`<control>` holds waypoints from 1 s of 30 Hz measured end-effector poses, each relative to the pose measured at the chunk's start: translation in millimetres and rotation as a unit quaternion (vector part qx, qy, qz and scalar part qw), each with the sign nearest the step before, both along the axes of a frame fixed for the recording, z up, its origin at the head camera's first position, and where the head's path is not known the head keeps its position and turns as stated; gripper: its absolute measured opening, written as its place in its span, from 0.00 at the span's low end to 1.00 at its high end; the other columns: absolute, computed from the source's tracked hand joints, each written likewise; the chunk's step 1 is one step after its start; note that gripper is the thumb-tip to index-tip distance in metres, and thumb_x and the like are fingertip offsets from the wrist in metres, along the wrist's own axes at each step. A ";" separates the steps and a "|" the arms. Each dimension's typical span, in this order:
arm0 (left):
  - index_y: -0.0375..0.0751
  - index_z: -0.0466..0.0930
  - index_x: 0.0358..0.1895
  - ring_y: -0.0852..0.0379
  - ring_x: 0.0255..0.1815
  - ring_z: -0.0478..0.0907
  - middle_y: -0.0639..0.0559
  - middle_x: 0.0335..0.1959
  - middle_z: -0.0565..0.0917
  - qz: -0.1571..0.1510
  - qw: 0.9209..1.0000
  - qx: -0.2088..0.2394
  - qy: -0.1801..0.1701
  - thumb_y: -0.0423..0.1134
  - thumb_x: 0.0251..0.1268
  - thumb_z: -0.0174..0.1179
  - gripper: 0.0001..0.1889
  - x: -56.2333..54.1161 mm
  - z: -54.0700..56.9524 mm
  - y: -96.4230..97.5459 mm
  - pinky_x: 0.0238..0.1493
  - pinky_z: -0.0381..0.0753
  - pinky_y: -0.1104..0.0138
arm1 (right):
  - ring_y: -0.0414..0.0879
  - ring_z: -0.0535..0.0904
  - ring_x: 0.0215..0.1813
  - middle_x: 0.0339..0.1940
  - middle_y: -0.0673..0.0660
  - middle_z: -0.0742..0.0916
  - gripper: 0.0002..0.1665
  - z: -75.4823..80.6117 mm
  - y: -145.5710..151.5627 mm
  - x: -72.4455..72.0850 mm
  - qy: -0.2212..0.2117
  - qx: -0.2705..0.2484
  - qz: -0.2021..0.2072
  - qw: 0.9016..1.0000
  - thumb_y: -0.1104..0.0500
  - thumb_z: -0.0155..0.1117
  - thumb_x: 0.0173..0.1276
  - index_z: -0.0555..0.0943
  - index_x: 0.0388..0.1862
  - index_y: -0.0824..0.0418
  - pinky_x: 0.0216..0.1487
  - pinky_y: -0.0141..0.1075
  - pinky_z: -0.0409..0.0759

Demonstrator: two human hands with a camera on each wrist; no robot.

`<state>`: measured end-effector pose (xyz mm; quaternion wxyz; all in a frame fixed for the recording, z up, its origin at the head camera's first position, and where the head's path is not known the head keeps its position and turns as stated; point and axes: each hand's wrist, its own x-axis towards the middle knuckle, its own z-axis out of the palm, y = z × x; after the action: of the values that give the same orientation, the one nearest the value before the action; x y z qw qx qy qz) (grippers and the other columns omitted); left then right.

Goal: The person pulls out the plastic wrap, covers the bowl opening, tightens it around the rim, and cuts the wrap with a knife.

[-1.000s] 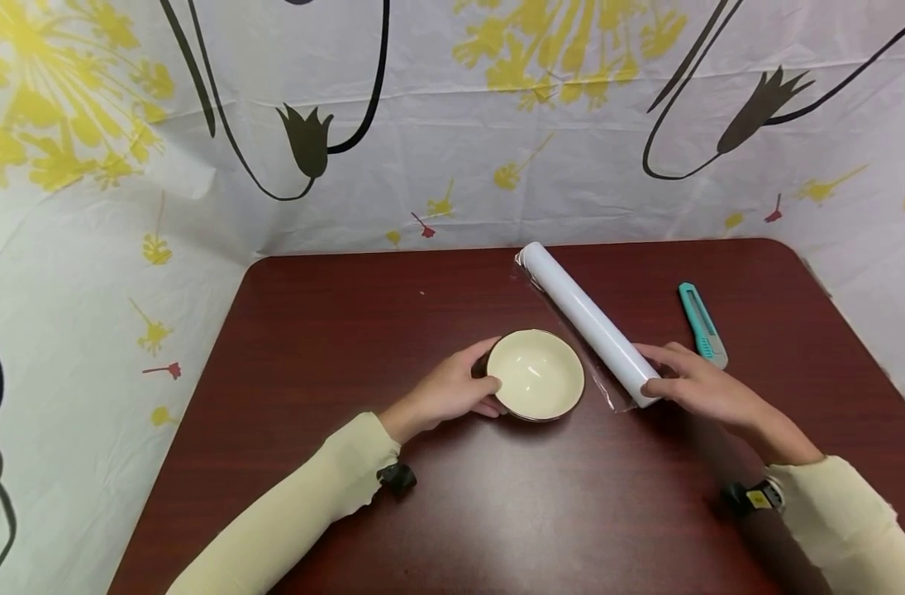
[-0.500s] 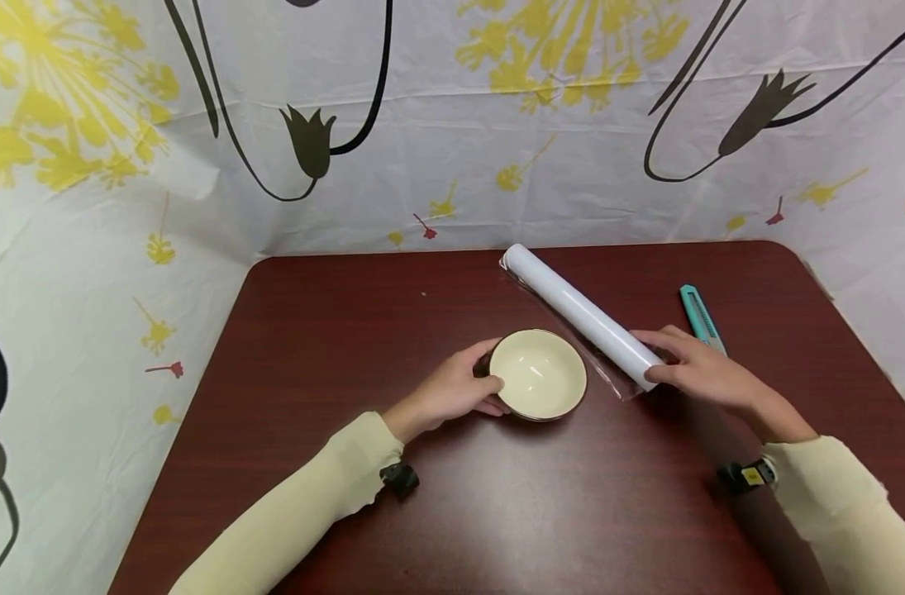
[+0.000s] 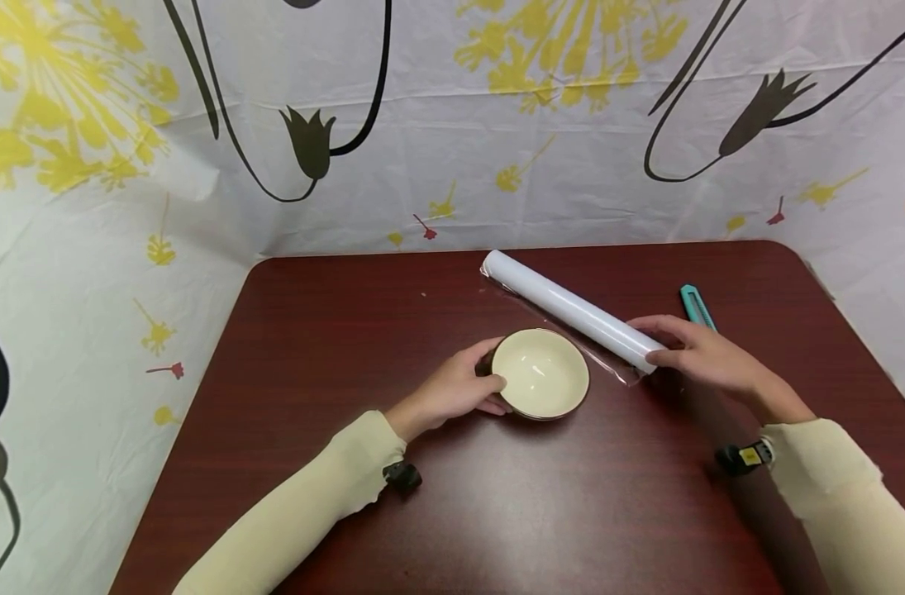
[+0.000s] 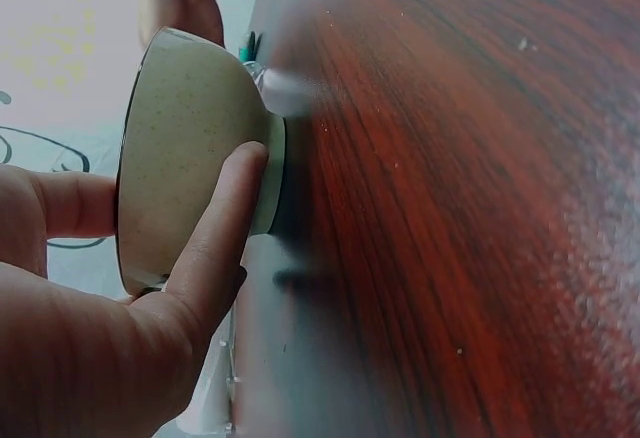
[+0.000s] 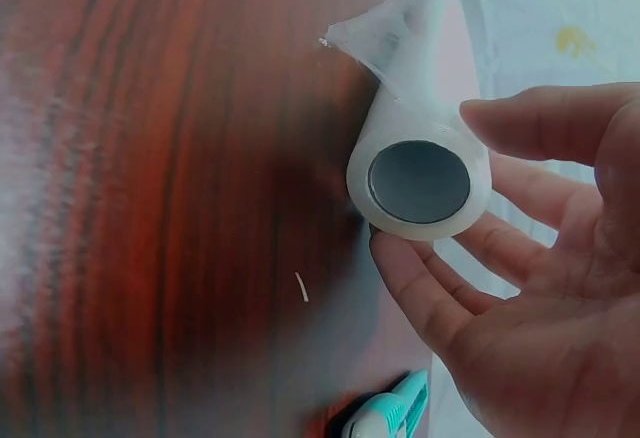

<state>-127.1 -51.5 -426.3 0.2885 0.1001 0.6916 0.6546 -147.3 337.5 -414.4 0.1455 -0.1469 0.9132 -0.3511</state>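
Observation:
My left hand (image 3: 455,384) holds a cream-coloured bowl (image 3: 545,376) by its left side, thumb at the dark rim. In the left wrist view, a finger lies along the outer wall of the bowl (image 4: 185,138) toward its foot, which is right at the table. Out to the right, my right hand (image 3: 708,355) grips the near end of a white roll of plastic wrap (image 3: 564,306), thumb on one side and fingers on the other. The hollow core of the roll (image 5: 420,183) faces the right wrist camera. Clear film (image 5: 375,38) hangs loose along its side.
A teal utility knife (image 3: 695,304) lies behind my right hand, which partly covers it. The dark red wooden table (image 3: 333,330) ends at the back against a white sheet (image 3: 422,157) with printed flowers. A small pale sliver (image 5: 301,287) is on the tabletop.
The roll's far end has swung left and its near end has moved back, so it lies more crosswise behind the bowl. My right hand moved back with it; the left hand and bowl barely shifted.

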 end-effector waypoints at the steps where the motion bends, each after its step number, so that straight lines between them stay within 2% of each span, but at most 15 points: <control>1: 0.39 0.60 0.88 0.38 0.40 0.92 0.31 0.66 0.80 0.000 1.000 0.001 0.000 0.25 0.76 0.56 0.38 -0.1 -0.1 0.0 0.46 0.95 0.52 | 0.52 0.75 0.66 0.74 0.68 0.81 0.32 0.6 0.4 -1.4 -0.001 0.004 0.001 1.000 0.65 0.64 0.83 0.72 0.82 0.64 0.54 0.27 0.76; 7: 0.39 0.60 0.88 0.37 0.40 0.92 0.31 0.65 0.80 0.002 1.000 0.005 -0.001 0.25 0.76 0.55 0.38 0.0 0.3 0.0 0.46 0.95 0.52 | 0.56 0.73 0.70 0.75 0.69 0.79 0.31 3.5 1.5 -9.2 0.010 0.020 0.008 1.000 0.66 0.63 0.82 0.74 0.82 0.64 0.58 0.30 0.73; 14: 0.38 0.60 0.87 0.38 0.39 0.91 0.31 0.70 0.77 0.010 1.000 0.014 -0.006 0.24 0.76 0.56 0.38 -0.2 0.8 0.4 0.46 0.95 0.52 | 0.60 0.76 0.68 0.71 0.69 0.81 0.31 5.1 0.0 -19.9 0.043 0.035 0.027 0.998 0.69 0.62 0.81 0.76 0.81 0.64 0.60 0.48 0.74; 20: 0.38 0.60 0.87 0.40 0.38 0.92 0.32 0.72 0.76 0.014 1.000 0.014 -0.008 0.24 0.76 0.57 0.38 -1.4 -0.5 0.7 0.45 0.95 0.53 | 0.67 0.74 0.72 0.74 0.72 0.79 0.30 6.5 -2.9 -32.7 0.043 0.047 0.031 0.997 0.70 0.62 0.81 0.75 0.80 0.67 0.66 0.60 0.74; 30: 0.37 0.61 0.87 0.40 0.37 0.91 0.32 0.71 0.77 0.014 1.000 0.016 -0.013 0.24 0.76 0.57 0.38 -4.5 -3.3 3.1 0.45 0.95 0.52 | 0.67 0.76 0.72 0.74 0.71 0.80 0.30 8.4 -1.1 -51.4 0.045 0.060 0.055 0.996 0.72 0.63 0.80 0.77 0.79 0.68 0.63 0.58 0.76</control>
<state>-131.5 -48.4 -429.6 0.2865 0.0870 0.6786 0.6707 -198.7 336.4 -406.1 0.1316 -0.2041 0.9288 -0.2799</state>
